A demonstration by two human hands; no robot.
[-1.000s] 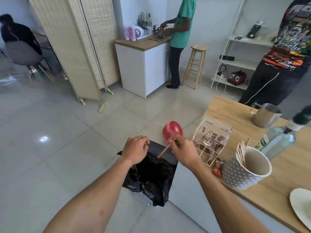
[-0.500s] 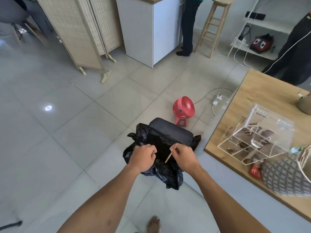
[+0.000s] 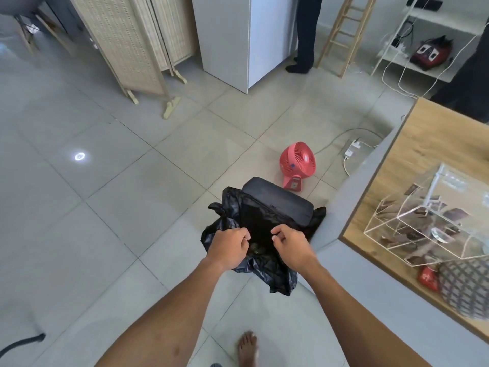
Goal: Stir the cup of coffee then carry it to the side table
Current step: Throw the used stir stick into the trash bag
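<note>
Over the floor bin (image 3: pixel 277 205), found left hand (image 3: pixel 229 247) curled at the bag (image 3: pixel 275 274) rim, grip on it unclear. Saw right hand (image 3: pixel 292 247) clenched just beside, above the bag's mouth, holding nothing visible. Could not place the coffee cup; noted fan (image 3: pixel 297 161) behind bin, table (image 3: pixel 436 133) to the right.

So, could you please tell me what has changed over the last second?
The right hand has let go of the wooden stick it pinched; the stick is no longer visible. The left hand still grips the bin bag; the red fan stays put.
</note>
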